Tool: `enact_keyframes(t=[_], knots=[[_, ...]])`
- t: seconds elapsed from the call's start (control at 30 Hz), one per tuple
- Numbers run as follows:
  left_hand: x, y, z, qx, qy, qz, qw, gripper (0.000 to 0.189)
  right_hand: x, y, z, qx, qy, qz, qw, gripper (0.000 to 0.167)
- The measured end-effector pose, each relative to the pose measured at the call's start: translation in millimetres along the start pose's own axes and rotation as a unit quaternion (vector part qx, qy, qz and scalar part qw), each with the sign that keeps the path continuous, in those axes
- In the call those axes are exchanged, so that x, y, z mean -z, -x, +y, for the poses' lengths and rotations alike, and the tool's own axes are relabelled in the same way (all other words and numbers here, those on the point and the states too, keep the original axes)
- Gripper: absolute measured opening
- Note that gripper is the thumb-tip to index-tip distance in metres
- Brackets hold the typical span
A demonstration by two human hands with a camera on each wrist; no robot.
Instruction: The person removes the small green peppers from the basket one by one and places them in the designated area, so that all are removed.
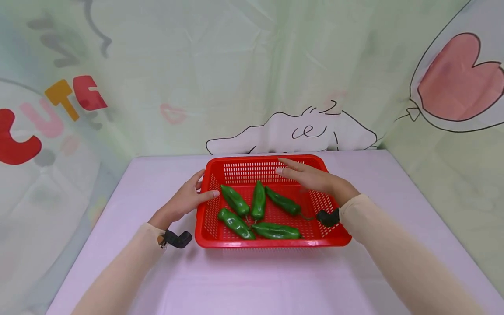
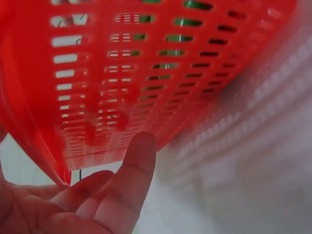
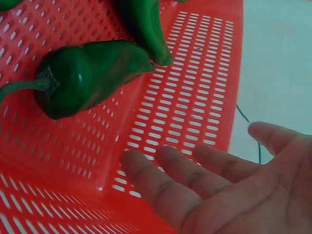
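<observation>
A red plastic basket (image 1: pixel 275 244) with slotted walls stands in the middle of the table. Several long green peppers lie on its floor, among them an upright-pointing one (image 1: pixel 258 201) and one with a curved stem (image 3: pixel 92 78). At the basket's left rim, my left hand (image 1: pixel 185 199) grips with the thumb over the edge and the fingers outside; the left wrist view shows those fingers (image 2: pixel 131 180) against the slotted side. My right hand (image 1: pixel 309 176) hovers over the far right part of the basket, its fingers (image 3: pixel 165 190) spread and nothing in them.
The table (image 1: pixel 244 284) has a pale lilac cover. Behind it and at both sides hangs a printed cloth (image 1: pixel 189 78) with cartoon drawings and letters. Each wrist wears a small black camera mount, the right one (image 1: pixel 328 217) close over the basket's right side.
</observation>
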State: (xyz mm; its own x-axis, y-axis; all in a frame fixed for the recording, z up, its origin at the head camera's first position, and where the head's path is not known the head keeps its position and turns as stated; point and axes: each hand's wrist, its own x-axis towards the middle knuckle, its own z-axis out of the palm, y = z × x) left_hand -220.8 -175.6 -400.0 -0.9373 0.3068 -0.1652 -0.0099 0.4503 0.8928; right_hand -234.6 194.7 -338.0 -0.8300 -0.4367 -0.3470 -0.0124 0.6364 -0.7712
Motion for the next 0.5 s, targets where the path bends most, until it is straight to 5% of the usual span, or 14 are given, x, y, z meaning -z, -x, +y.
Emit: enact_keyframes(t=[0.23, 0.5], knots=[[-6.8, 0.3, -10.9, -0.015, 0.033, 0.009, 0.9993, 0.094, -9.5, -16.1, 12.7, -0.031, -0.007, -0.01, 0.9995, 0.087], [-10.2, 0.7, -16.9, 0.006, 0.07, 0.024, 0.9972, 0.093, -20.7, -31.1, 21.7, -0.035, 0.057, -0.01, 0.9977, 0.09]])
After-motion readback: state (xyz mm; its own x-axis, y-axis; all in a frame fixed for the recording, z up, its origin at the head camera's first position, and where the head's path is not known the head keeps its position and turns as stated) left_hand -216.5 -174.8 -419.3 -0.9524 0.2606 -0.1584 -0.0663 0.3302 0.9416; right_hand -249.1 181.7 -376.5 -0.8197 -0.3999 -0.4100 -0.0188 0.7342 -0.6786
